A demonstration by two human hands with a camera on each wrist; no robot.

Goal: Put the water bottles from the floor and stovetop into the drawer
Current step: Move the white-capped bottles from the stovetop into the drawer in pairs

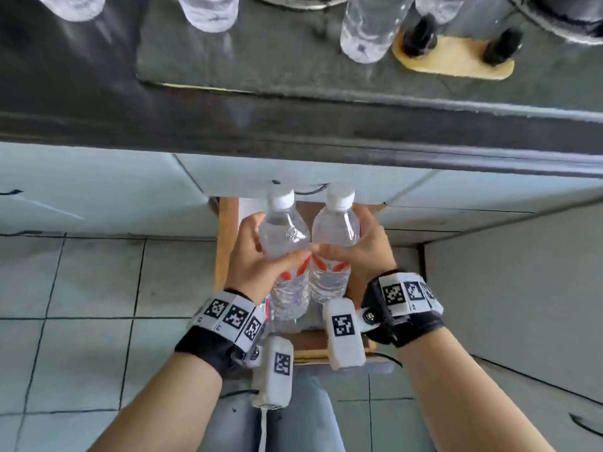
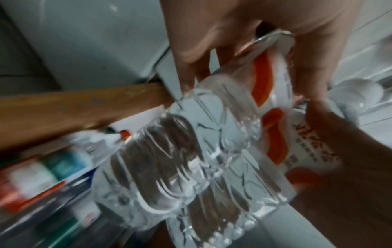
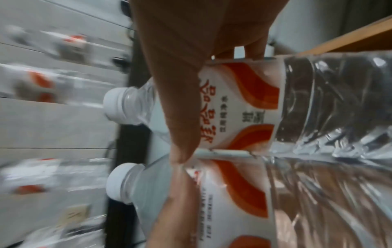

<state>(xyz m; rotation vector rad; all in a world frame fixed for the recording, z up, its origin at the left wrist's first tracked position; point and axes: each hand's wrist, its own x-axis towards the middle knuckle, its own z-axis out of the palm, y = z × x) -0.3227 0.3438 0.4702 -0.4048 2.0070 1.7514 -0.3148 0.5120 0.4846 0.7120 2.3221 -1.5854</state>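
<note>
The left hand [image 1: 261, 256] is wrapped around the left water bottle [image 1: 287, 243] and the right hand [image 1: 362, 246] around the right water bottle [image 1: 336, 236] — both upright, side by side, thumbs nearly meeting. Directly beneath the hands lies the open wooden drawer [image 1: 225, 243]; beyond them, more bottles [image 1: 368, 27] stand on the stovetop [image 1: 293, 70].

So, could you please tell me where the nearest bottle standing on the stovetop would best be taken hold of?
Probably round its straight middle, the hand coming from the front edge side. That bottle stands upright beside the wooden board, and its near side is clear.
</note>
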